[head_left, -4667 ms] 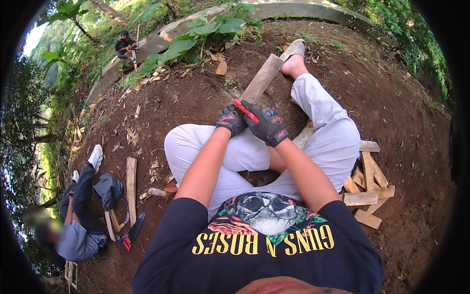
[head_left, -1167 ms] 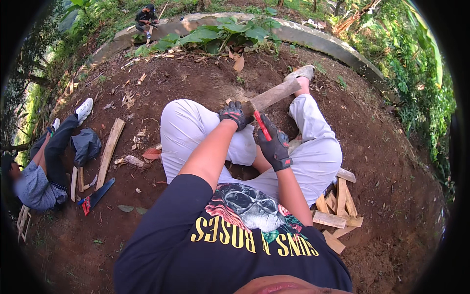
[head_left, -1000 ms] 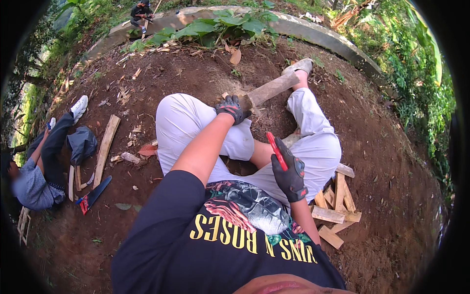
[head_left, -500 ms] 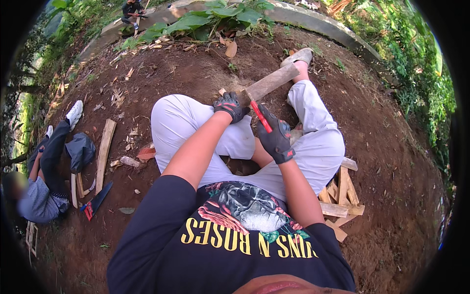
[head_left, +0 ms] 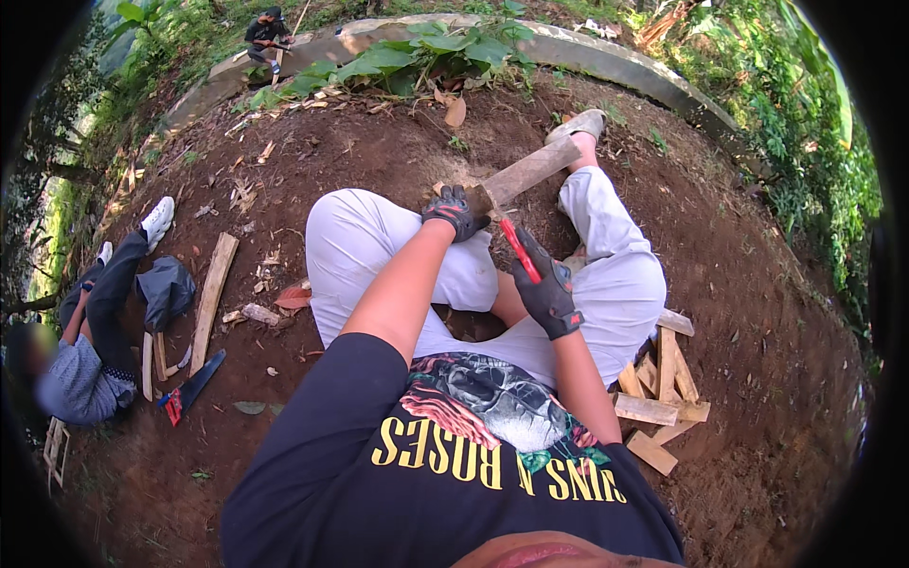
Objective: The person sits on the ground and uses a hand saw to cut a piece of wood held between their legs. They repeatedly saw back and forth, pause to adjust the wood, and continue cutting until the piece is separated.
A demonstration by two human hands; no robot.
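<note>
Lying over the near end of a brown board (head_left: 535, 174), the gloved left hand (head_left: 454, 214) is keeping its fingers close together on the wood; whether they are curling underneath, I cannot tell. The board is stretching slantwise from that hand toward the shoe (head_left: 584, 123) on the person's right foot. The gloved right hand (head_left: 547, 289) is wrapping its fingers around the handle of a red-handled saw (head_left: 520, 250), whose front end is pointing at the board just beside the left hand; the blade is hard to make out. Short wood pieces (head_left: 646, 409) are lying heaped beside the right knee. Leftward, a long plank (head_left: 214, 301) is lying on the soil near a second saw (head_left: 194, 386), and a co-worker (head_left: 87, 379) is sitting beyond.
</note>
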